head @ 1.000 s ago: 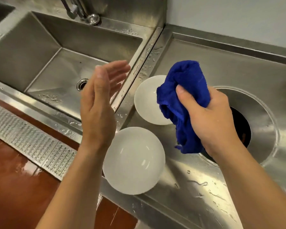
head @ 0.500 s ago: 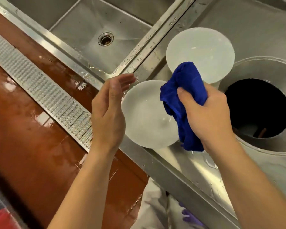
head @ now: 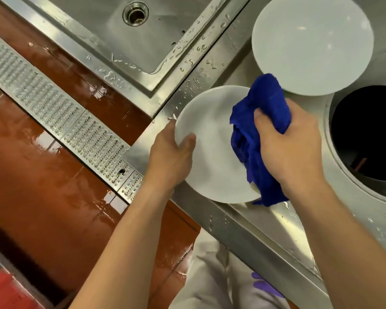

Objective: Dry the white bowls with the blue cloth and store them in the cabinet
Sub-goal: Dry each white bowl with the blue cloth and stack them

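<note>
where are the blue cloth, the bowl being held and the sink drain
blue cloth [head: 269, 101], head view, on its bunched upper fold
held white bowl [head: 212, 157], head view, on its bare inner surface
sink drain [head: 136, 13], head view, on the metal strainer

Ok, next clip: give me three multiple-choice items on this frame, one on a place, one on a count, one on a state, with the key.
1. Where is the free white bowl?
A. in the sink basin
B. on the counter beyond the held bowl
C. on the floor

2. How many white bowls show?
A. one
B. two
C. four

3. What is the left hand doing?
A. gripping the near bowl at its rim
B. hanging empty
C. holding the cloth

Key: 1 B, it sits on the steel counter by the round opening. 2 B, only two are visible. 3 A, its thumb hooks over the rim while the right hand presses the blue cloth into it.
</note>
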Demonstrator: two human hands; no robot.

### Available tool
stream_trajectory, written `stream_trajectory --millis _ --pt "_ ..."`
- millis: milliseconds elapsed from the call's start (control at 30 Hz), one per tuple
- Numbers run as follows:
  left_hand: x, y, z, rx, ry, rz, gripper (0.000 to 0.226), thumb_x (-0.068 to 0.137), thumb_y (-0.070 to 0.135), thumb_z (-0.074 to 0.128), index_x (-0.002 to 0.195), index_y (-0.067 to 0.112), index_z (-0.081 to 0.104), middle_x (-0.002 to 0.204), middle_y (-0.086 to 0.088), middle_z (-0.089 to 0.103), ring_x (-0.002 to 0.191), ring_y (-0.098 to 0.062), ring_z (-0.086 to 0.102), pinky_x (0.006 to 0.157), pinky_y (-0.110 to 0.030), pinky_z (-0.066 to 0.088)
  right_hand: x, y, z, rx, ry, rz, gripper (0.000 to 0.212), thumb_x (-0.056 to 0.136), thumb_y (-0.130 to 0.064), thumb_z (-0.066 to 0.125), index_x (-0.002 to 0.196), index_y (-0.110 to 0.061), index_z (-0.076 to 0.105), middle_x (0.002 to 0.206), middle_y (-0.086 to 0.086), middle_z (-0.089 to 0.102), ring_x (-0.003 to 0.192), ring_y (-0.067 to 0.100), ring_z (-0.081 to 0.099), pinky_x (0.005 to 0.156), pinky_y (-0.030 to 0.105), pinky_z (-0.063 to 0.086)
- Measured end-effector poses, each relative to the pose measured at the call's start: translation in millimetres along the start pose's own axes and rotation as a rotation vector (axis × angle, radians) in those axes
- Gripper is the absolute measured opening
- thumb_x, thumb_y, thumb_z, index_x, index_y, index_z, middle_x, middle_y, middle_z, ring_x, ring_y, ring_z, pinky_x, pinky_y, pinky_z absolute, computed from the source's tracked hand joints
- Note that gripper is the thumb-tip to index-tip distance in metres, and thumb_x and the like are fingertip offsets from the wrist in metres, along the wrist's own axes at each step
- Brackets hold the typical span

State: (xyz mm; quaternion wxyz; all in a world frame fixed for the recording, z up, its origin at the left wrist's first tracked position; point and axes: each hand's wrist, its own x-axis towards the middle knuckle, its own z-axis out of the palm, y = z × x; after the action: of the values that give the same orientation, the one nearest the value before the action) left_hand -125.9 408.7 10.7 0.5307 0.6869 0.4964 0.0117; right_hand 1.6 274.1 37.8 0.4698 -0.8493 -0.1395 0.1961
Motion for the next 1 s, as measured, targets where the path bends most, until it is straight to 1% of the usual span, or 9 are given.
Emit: stream_trajectory --millis 100,200,333,433,533,700,833,933,1000 --pt "-1 7 -3 -0.416 -0.119 -0.215 0.029 0.110 0.017 0.056 0.127 0.040 0.060 0.116 0.003 0.077 0.105 -0.024 0.076 0.074 -0.037 0.066 -1 1 -3 -0.030 0.031 -0.018 0.025 0.096 -0.029 0.056 0.073 -0.040 0.053 0.062 -0.018 0.058 0.057 0.003 0.053 0.052 0.010 0.037" --pt "-10 16 -3 -0.544 -0.188 -0.216 0.038 0.112 0.015 0.052 0.141 0.039 0.054 0.124 -0.001 0.075 0.107 -0.025 0.075 0.076 -0.039 0.068 -3 0 -13 -0.062 0.065 -0.049 0.010 0.095 -0.026 0.057 0.094 -0.033 0.065 0.084 -0.006 0.067 0.072 0.006 0.060 0.058 0.008 0.041" --pt "-35 36 -3 -0.652 -0.153 -0.138 0.030 0.111 0.025 0.052 0.138 0.037 0.056 0.112 0.006 0.082 0.090 -0.011 0.081 0.071 -0.035 0.068 -9 -11 -27 -0.119 0.141 -0.123 0.037 0.089 -0.013 0.065 0.123 -0.027 0.062 0.111 0.001 0.060 0.090 -0.003 0.054 0.075 -0.003 0.037" --pt "-61 67 0 -0.607 -0.160 -0.004 0.023 0.108 0.038 0.051 0.126 0.032 0.064 0.107 0.009 0.083 0.097 -0.014 0.081 0.081 -0.038 0.068 -9 -35 -40 -0.182 0.151 -0.225 0.043 0.083 -0.007 0.067 0.123 -0.023 0.063 0.112 0.001 0.051 0.087 0.008 0.047 0.082 -0.007 0.029" --pt "-78 109 5 -0.611 -0.115 0.127 0.025 0.110 0.033 0.048 0.119 0.024 0.069 0.109 -0.002 0.082 0.108 -0.024 0.078 0.093 -0.045 0.064 -7 -67 -51 -0.190 0.063 -0.306 0.033 0.085 -0.021 0.073 0.117 -0.026 0.066 0.105 -0.009 0.049 0.087 0.005 0.044 0.080 -0.008 0.027" --pt "-88 162 9 -0.675 -0.092 0.200 0.024 0.110 0.031 0.051 0.108 0.023 0.073 0.102 -0.002 0.080 0.099 -0.021 0.076 0.096 -0.050 0.063 -23 -91 -105 -0.354 -0.259 -0.331 0.006 0.085 -0.039 0.069 0.083 -0.034 0.066 0.082 -0.013 0.058 0.073 0.004 0.057 0.064 0.016 0.042" --pt "-103 181 39 -0.616 -0.218 0.232 0.022 0.108 0.039 0.052 0.107 0.040 0.074 0.103 0.010 0.084 0.092 -0.010 0.081 0.072 -0.030 0.064 -12 -74 -180 -0.582 0.061 -0.145 0.009 0.080 -0.022 0.070 0.088 -0.026 0.070 0.094 0.001 0.062 0.078 0.026 0.060 0.066 0.034 0.048" --pt "-121 196 82 -0.584 -0.273 0.223 0.023 0.110 0.038 0.049 0.116 0.035 0.072 0.110 0.009 0.083 0.101 -0.013 0.080 0.082 -0.035 0.066 4 -70 -205 -0.454 0.392 -0.152 0.020 0.087 -0.021 0.070 0.107 -0.017 0.067 0.110 0.007 0.061 0.083 0.019 0.050 0.073 0.027 0.036" --pt "-127 206 102 -0.608 -0.298 0.201 0.027 0.112 0.032 0.047 0.119 0.028 0.073 0.113 0.000 0.083 0.108 -0.019 0.079 0.088 -0.036 0.066 8 -75 -198 -0.293 0.386 -0.215 0.025 0.089 -0.025 0.070 0.112 -0.017 0.062 0.107 0.003 0.059 0.082 0.013 0.045 0.070 0.021 0.029"
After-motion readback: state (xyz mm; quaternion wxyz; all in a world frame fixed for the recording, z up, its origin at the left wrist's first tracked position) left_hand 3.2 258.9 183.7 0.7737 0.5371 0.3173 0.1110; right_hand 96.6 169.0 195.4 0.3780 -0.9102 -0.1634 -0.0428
